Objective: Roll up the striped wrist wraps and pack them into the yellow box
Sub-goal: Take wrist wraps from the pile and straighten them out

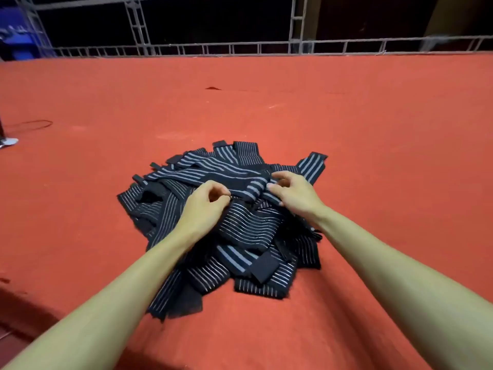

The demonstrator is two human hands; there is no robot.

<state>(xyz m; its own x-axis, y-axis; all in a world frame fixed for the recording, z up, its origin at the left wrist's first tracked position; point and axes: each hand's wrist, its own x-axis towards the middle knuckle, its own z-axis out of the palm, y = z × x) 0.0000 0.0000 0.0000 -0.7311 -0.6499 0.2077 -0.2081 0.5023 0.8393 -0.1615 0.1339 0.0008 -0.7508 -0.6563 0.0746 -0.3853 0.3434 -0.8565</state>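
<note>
Black wrist wraps (240, 231) with pale grey-blue stripes, red-orange carpet (373, 116)

A red carpet (373, 124) fills most of the frame, its near edge dropping off at the lower left. A small dark fleck (212, 88) lies on it at upper centre. At the left edge are a thin cord (34, 126) and a shoe tip (9, 142). A grey metal truss rail (240, 46) runs along the top, with upright trusses (136, 22) rising from it and a blue panel (18, 28) at upper left.
</note>
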